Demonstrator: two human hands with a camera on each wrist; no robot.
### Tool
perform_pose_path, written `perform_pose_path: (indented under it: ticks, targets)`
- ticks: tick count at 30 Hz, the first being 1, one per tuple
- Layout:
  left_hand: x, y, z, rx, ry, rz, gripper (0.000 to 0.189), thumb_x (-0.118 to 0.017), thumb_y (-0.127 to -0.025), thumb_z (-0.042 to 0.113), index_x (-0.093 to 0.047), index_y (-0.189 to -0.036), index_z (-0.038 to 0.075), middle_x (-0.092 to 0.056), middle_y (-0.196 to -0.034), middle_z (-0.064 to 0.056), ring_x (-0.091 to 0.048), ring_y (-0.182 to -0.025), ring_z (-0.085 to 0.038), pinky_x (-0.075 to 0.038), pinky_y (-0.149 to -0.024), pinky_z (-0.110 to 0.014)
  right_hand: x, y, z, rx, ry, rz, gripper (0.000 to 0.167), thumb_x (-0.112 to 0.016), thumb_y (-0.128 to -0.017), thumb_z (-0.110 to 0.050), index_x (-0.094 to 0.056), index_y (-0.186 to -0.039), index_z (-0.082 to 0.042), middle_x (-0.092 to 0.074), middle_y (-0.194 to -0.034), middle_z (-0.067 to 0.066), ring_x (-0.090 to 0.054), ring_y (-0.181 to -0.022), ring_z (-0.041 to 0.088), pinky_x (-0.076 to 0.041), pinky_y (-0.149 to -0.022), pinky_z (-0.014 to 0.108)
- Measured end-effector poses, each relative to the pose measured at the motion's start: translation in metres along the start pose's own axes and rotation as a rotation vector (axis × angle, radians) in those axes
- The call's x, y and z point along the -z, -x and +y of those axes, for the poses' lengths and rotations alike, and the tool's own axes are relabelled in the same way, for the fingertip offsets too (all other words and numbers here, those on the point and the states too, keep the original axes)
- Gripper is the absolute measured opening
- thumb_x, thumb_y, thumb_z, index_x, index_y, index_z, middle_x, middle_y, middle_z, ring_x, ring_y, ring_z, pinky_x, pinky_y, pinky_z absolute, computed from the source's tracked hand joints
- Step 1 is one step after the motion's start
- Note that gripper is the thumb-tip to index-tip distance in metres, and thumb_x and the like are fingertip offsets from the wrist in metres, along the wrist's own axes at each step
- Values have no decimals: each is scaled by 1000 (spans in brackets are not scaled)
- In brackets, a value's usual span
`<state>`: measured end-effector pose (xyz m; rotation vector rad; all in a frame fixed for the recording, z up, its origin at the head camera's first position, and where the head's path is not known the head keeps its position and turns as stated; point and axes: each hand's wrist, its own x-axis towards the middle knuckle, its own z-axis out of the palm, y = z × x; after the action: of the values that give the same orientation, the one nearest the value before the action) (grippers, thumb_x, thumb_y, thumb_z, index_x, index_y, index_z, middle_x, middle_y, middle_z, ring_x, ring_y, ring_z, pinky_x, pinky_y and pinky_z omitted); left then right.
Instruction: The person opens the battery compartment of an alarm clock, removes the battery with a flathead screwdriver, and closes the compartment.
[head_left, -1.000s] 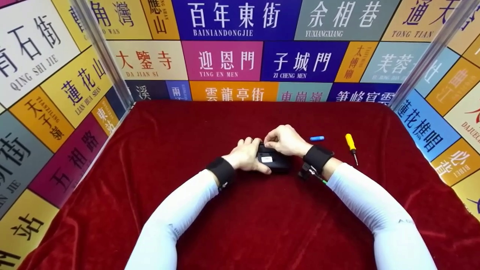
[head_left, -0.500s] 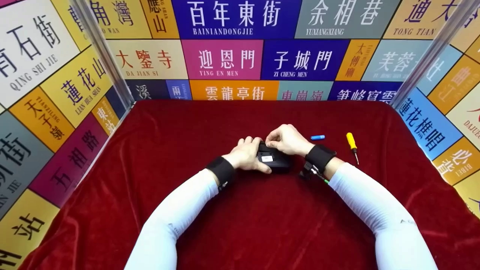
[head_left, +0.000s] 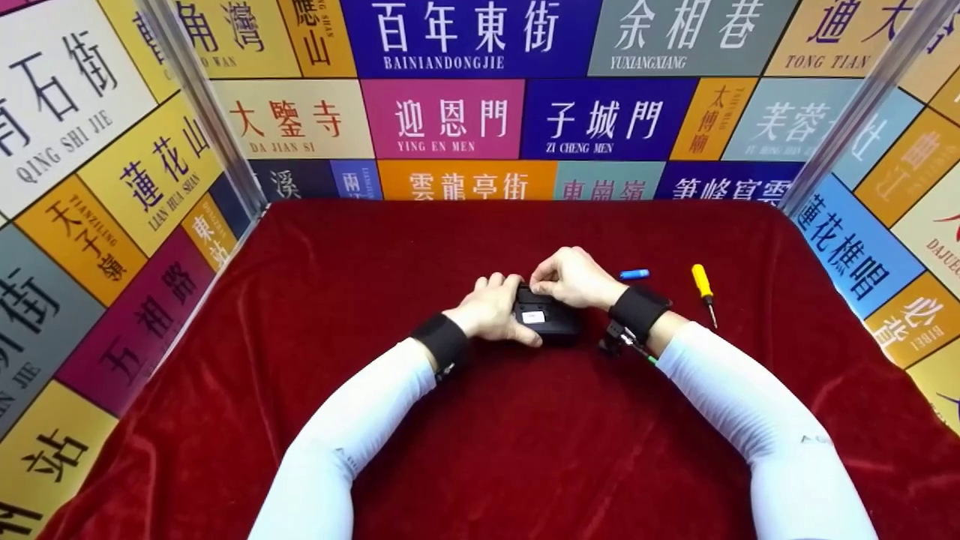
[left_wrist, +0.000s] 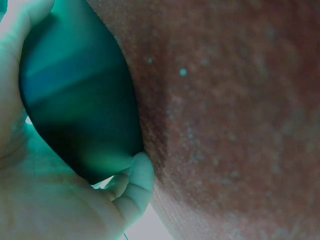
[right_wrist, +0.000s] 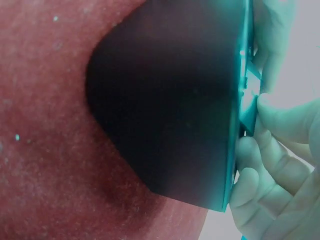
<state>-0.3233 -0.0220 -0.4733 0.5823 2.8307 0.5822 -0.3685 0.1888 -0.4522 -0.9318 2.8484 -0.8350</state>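
Observation:
A black device (head_left: pixel 559 321) with angled sides rests on the red cloth, its labelled back facing up. Its white label (head_left: pixel 533 316) shows between the two hands. My left hand (head_left: pixel 491 309) grips the device's left side, thumb at the near edge and fingers at the far one. In the left wrist view that same hand (left_wrist: pixel 55 195) spans the dark casing (left_wrist: pixel 85 95). At the device's far end, my right hand (head_left: pixel 576 279) has curled fingers. The right wrist view shows its thumb and fingers pinching a small raised panel (right_wrist: pixel 250 105) on the device's back.
A blue battery (head_left: pixel 634 274) lies on the cloth behind the right wrist. Further right is a screwdriver (head_left: pixel 703 285) with a yellow handle, its tip towards me. Red cloth (head_left: pixel 480 450) covers the table, and sign-printed walls (head_left: pixel 450 120) enclose its back and sides.
Both hands stay at the same places on the device. The right hand and wrist shift very slightly; the battery and screwdriver lie as before.

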Motion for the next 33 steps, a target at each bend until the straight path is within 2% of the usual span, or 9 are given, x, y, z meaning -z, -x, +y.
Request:
perform_pose_path:
  ticks: [15,22,28,33]
  targets:
    - [0,-1,0,0,3,-1,110,-98,-77,63,-47,-161,13,-56,-150,-17,-53,-140,-41,-56,-116,-52,0,-1,-3,8,4,-21,8,-84,-99,-12,-90,-102,-8,-88,-99,9,-71,-90,26,-50,-83,34]
    - [0,0,0,7,-5,3,109,-97,-78,63,-48,-160,13,-57,-149,-17,-53,-139,-40,-57,-115,-52,-6,-2,-2,18,45,19,8,-86,-96,-11,-92,-102,-10,-89,-99,8,-77,-96,32,-55,-86,39]
    - [0,-1,1,4,-17,-2,111,-97,-78,63,-46,-162,12,-56,-151,-18,-53,-141,-41,-57,-115,-53,-10,4,-2,92,136,56,9,-85,-94,-11,-92,-101,-10,-86,-93,11,-76,-89,34,-61,-81,51]
    - [-1,-2,1,6,-38,-8,112,-96,-79,64,-45,-164,12,-55,-154,-19,-53,-142,-41,-57,-116,-52,-12,7,-3,149,182,77,9,-84,-94,-11,-92,-99,-11,-80,-85,10,-71,-79,31,-58,-72,48]
